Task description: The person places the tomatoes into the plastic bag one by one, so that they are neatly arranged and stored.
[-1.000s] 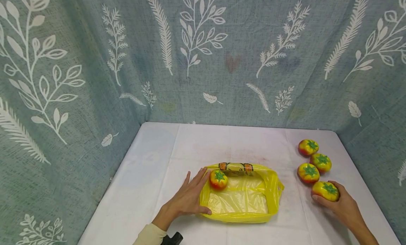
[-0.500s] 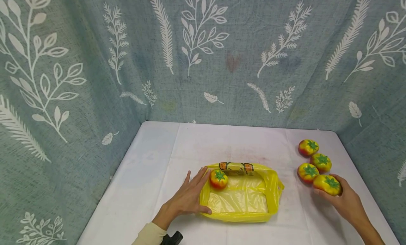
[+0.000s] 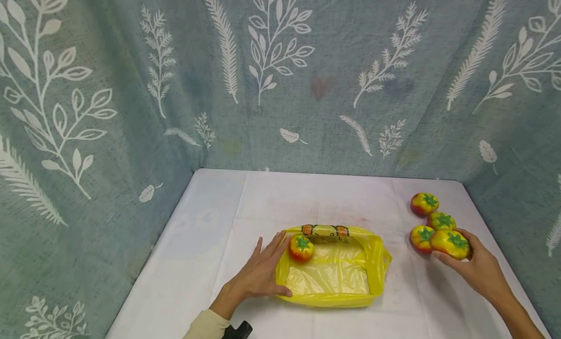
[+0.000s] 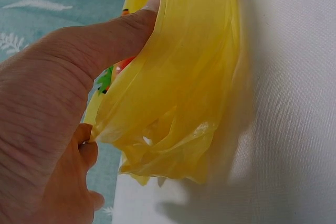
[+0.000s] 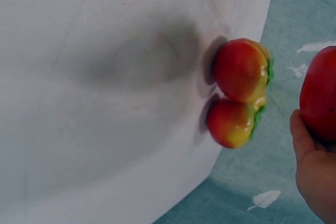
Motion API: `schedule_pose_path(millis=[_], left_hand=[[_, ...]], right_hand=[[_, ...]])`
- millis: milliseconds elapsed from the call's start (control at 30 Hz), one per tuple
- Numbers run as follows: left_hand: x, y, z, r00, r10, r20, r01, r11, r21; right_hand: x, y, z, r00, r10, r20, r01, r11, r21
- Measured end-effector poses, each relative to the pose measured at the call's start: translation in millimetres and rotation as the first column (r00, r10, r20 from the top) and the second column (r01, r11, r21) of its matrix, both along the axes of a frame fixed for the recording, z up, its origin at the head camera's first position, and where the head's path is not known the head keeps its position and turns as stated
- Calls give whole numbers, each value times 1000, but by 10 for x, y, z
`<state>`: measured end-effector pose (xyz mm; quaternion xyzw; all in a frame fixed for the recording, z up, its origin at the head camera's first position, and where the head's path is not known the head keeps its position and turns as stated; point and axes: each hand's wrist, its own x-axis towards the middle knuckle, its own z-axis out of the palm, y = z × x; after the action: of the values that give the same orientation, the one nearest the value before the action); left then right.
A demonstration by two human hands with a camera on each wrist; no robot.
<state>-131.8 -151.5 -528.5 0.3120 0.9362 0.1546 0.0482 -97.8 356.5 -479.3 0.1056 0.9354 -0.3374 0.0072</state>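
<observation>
A yellow plastic bag (image 3: pixel 333 300) lies on the table with its mouth facing up and one tomato (image 3: pixel 301 249) in its far left corner. At the bag's left end is my left hand (image 3: pixel 258 273), fingers and thumb spread along the rim. The left wrist view shows its thumb (image 4: pixel 115 38) passing behind the thin plastic. My right hand (image 3: pixel 477 266) grips a yellow-and-red tomato (image 3: pixel 451 245) with a green leafy top, fingers and thumb around its side. In the right wrist view this held tomato (image 5: pixel 321 93) is cut off at the edge.
Beside the held tomato stand three more: a far one (image 3: pixel 424 204), a middle one (image 3: pixel 441 221) and a near one (image 3: pixel 421 239). A white cloth covers the table (image 3: pixel 210 222). Patterned curtains (image 3: pixel 324 85) hang along the back and sides. A black object (image 3: pixel 238 329) shows near the left sleeve.
My right hand has raised the gripped tomato and moved it away from me, so it now overlaps the neighbouring tomatoes in the head view. The left hand and bag stay put.
</observation>
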Motion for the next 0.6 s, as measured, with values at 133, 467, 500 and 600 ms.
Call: schedule_pose_path(millis=[133,467,500,600], left_hand=[[5,-5,4,1000,-1,2,1,1000,-2],[5,-7,5,1000,1,-3,-1,1000,-5],[6,-7,4,1000,1,-5,-1,1000,-6],[8,-5,6,1000,2,-11,-2,1000,-3]], right_hand=[[-6,-21,47,1000,7,-1,-7,1000,-8],[-15,-69,163,996,68,-54,-68,998,4],[-18,-78,177,995,74,-60,-74,997,6],[-28,-104,215,992,92,-84,-91,996,12]])
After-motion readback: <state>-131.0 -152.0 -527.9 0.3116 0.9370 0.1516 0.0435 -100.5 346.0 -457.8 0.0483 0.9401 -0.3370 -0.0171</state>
